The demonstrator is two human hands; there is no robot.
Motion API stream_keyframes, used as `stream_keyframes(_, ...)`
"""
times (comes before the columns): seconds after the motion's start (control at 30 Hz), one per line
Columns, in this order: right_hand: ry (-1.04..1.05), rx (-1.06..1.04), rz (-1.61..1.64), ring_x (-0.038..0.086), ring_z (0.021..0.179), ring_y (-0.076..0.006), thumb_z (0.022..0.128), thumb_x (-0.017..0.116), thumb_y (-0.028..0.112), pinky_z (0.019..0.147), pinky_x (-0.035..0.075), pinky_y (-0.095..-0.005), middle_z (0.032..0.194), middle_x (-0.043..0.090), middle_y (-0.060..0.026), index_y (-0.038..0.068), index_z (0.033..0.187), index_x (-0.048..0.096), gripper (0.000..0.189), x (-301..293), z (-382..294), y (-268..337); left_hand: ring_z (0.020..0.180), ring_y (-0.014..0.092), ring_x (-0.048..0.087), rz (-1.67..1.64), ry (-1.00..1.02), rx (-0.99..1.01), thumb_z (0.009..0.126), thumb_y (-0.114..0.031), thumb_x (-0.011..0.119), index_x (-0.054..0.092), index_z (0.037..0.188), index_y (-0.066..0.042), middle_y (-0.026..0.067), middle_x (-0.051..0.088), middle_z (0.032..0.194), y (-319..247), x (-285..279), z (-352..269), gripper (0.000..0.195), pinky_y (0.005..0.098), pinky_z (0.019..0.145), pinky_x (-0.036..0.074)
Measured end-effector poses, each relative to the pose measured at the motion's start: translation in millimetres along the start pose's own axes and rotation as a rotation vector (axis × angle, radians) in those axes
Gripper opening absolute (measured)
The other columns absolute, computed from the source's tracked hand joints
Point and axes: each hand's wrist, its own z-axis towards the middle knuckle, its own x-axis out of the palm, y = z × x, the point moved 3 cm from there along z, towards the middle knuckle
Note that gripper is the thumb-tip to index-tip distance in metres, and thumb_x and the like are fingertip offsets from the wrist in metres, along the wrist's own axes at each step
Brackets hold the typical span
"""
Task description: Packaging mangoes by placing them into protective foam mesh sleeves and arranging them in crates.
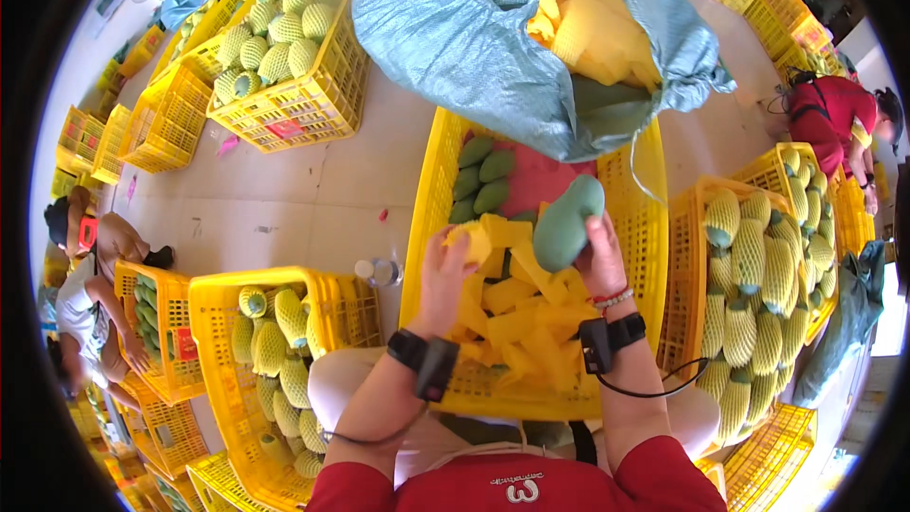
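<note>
My right hand (603,259) grips a large green mango (570,224) with no sleeve on it, above a yellow plastic crate (657,227). Left of it, my left hand (448,274) has its fingers around a yellow foam net sleeve (470,240). Bare green mangoes (492,178) lie in the crate's far left part, beside a pink lining (533,174). Many flattened yellow foam sleeves (519,306) fill its near part. A blue woven sack (462,50) lies across the far end, its mouth showing more yellow foam sleeves (604,28).
Crates of sleeved mangoes stand close on the left (206,341), on the right (672,284) and at the far left (341,114). A clear plastic bottle (379,272) is on the floor. People work at the left (89,306) and right (832,114).
</note>
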Motion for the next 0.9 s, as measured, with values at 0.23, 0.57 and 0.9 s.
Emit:
stream_keyframes(0.23,0.304,0.253,0.419,0.055,0.096,-0.0300,0.084,0.036,0.057,0.076,0.048,-0.0434,0.116,0.051,-0.0136,0.008,0.128,0.036,0.066,42,-114,-11,0.098,0.027,0.053,-0.623,0.208,-0.300,0.090,-0.029,0.039,0.045,0.113,-0.002,0.0139,0.053,0.109,3,-22,-59,0.036,0.0383,0.081,0.048)
stream_keyframes(0.57,0.493,0.424,0.557,0.052,0.101,-0.0285,0.084,0.045,0.042,0.080,0.047,-0.0391,0.115,0.051,-0.0118,0.005,0.125,0.039,0.056,79,-199,-10,0.089,0.028,0.057,0.850,-0.034,0.676,0.073,-0.005,0.056,0.062,0.095,-0.007,0.0128,0.057,0.098,-22,-46,-128,0.023,0.0299,0.075,0.047)
stream_keyframes(0.9,0.352,-0.044,-0.425,0.052,0.098,-0.0149,0.073,0.061,0.012,0.082,0.043,-0.0263,0.116,0.050,-0.0116,0.001,0.125,0.041,0.057,49,-208,31,0.072,0.027,0.058,0.848,0.271,0.696,0.069,-0.006,0.061,0.062,0.089,-0.007,0.0115,0.057,0.079,-54,-22,-174,0.020,0.0321,0.063,0.047)
